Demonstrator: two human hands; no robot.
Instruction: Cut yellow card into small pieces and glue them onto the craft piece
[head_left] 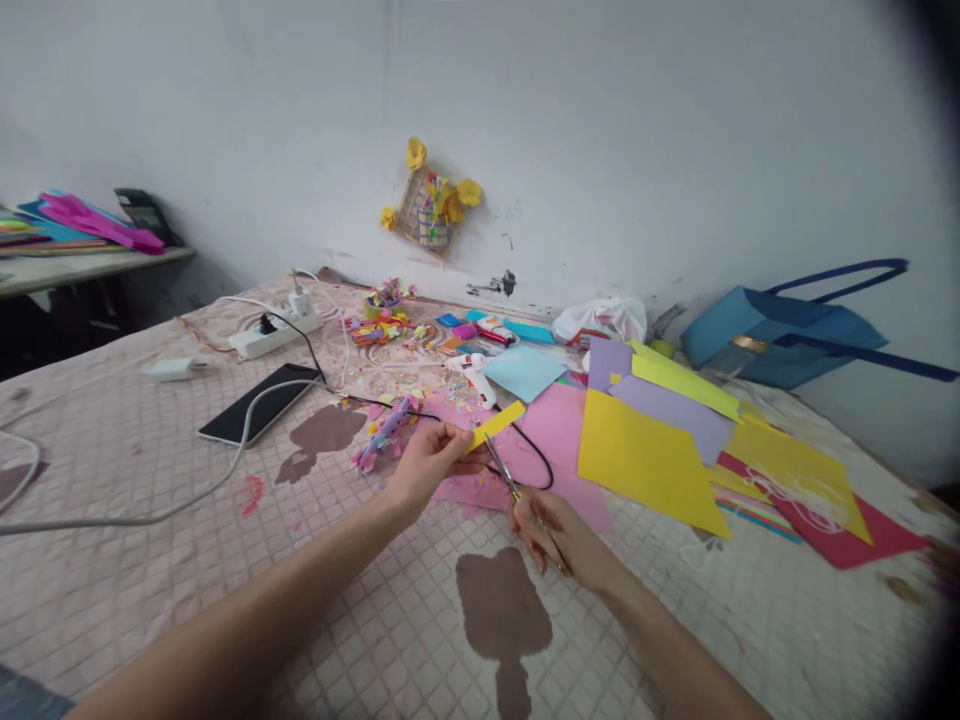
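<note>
My left hand [435,455] pinches one end of a narrow yellow paper strip [499,425], which points up and to the right. Wrapped round the handles of a pair of scissors [510,480] is my right hand [547,530]. The metal blades reach up to the strip's lower edge; whether they touch it I cannot tell. Under both hands lies a pink paper sheet [562,430]. A purple and pink paper flower piece [386,435] rests just left of my left hand. Beyond the strip stands a white glue gun [472,375], its black cord looping near the scissors.
Yellow sheets [645,455] and a red sheet [832,530] lie to the right, before a blue bag [780,335]. On the left are a black tablet-like slab [262,400], a power strip [274,335] and loose cables. Paper scraps [375,375] litter the middle.
</note>
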